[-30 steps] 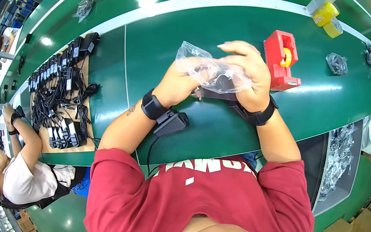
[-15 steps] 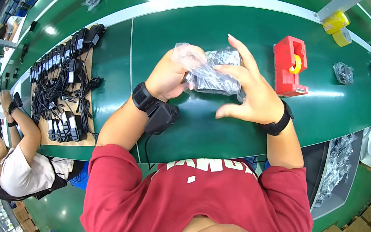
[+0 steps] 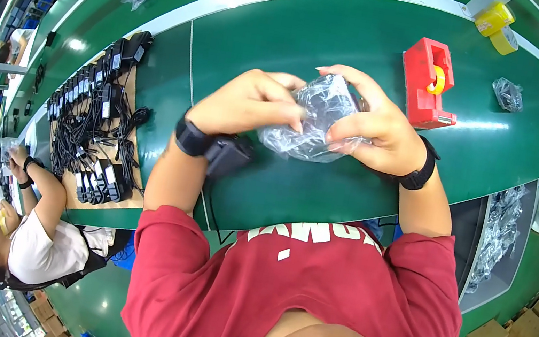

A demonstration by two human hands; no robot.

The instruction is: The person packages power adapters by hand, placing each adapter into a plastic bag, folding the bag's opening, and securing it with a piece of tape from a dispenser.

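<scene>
Running wide across the view is the green table [image 3: 290,38], and everything that matters sits just above its near edge, in front of the red shirt [image 3: 292,292]. Off to the left, a tray of black adapters [image 3: 97,120] with tangled cords lies well apart from the action; up right, the red tape dispenser [image 3: 428,81] stands near the right wrist but not touching it. Now the hands: left hand [image 3: 248,102] comes in from the left, right hand [image 3: 378,126] from the right, and both are closed on the clear bag [image 3: 316,119] held between them, lifted off the table. The bag's long axis runs roughly left to right, from one grip to the other, with something dark bundled inside. Left fingertips pinch its upper left edge; the right fingers [image 3: 353,83] curl over the top while the thumb presses the front. Neither hand is nearer, I'd say: the bag sits squarely between them, both clamped tight on the plastic.
</scene>
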